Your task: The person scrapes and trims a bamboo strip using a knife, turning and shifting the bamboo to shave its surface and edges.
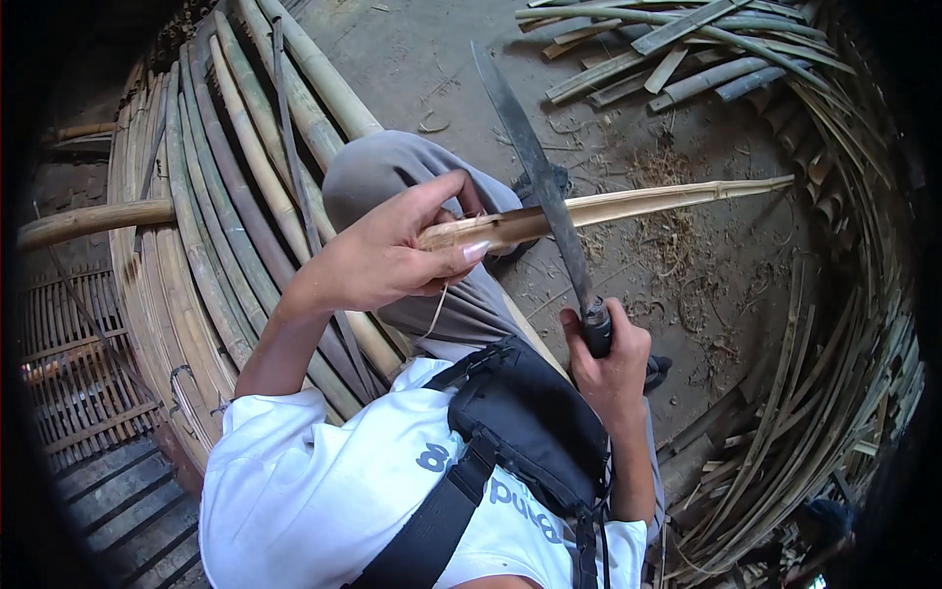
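Note:
My left hand (pixel 402 243) is closed around the near end of a split bamboo strip (pixel 667 199), thumb lying along its hollow inner face. The strip reaches out to the right over the floor, its far end narrow. In my right hand (pixel 613 368) is the dark handle of a long machete (pixel 535 157), its blade pointing up and away to the left. The blade crosses the strip a short way right of my left fingers and appears to touch it. A thin loose fibre hangs below my left hand.
Long bamboo poles (pixel 240 182) lie side by side at my left, close to my elbow. Split bamboo pieces (pixel 687 59) are piled at the far right, and more strips (pixel 795 432) curve along the right side. Shavings (pixel 677 240) litter the floor. A black bag (pixel 530 422) hangs at my chest.

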Motion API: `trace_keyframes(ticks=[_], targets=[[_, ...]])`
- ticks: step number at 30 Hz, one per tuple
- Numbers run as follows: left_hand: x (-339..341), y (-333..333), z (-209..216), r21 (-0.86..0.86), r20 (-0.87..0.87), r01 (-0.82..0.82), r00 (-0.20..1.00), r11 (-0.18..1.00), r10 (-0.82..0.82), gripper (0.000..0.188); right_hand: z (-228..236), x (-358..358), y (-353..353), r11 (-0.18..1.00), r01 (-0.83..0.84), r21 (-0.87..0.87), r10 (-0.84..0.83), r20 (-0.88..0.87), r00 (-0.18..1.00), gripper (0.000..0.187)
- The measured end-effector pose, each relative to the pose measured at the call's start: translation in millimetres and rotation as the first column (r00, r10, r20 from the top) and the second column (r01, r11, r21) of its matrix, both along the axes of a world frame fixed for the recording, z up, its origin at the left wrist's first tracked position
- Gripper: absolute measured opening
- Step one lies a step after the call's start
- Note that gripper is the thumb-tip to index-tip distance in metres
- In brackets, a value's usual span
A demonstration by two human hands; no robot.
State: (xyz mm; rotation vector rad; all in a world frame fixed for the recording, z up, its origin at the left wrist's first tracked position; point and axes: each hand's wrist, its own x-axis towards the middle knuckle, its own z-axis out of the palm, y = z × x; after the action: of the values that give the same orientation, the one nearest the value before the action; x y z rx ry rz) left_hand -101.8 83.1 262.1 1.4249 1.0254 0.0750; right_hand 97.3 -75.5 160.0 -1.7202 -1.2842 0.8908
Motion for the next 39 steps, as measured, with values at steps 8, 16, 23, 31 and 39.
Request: trace_keyframes(ticks=[8, 16, 23, 31, 39], targets=[[-11.2, -13.0, -29.2, -0.151, -0.02, -0.084, 0.996, 0.985, 0.081, 0.031, -29.4, 3.5, -24.2, 0.992, -0.08, -0.093, 0.09, 0.11, 0.99, 0.026], [-7.2, -24.3, -44.1, -0.002, -0.157, 0.039, 0.987, 0.999, -0.039, 0.031, -64.8, 71.3, -16.8, 0.939, 0.272, -0.213, -0.244, 0.147, 0.959, 0.017], [-22.7, -27.4, -33.6, -0.116, -0.312, -0.032, 0.95, 0.993, -0.006, 0.035, -104.0, 118.2, -19.4, 0.903, 0.258, -0.343, -0.182, 0.238, 0.954, 0.016], [-24.6, -22.7, -51.6, -0.065, -0.307, 0.037, 0.95, 0.997, -0.055, 0.035, -103.0, 80.2, -9.6, 0.939, 0.223, -0.263, -0.112, 0.38, 0.918, 0.015], [-16.5, -6.5, -54.6, -0.073, -0.466, 0.292, 0.835, 0.954, -0.291, 0.039, -143.4, 144.5, 4.3, 0.867, 0.382, -0.32, -0.196, 0.485, 0.852, 0.013]])
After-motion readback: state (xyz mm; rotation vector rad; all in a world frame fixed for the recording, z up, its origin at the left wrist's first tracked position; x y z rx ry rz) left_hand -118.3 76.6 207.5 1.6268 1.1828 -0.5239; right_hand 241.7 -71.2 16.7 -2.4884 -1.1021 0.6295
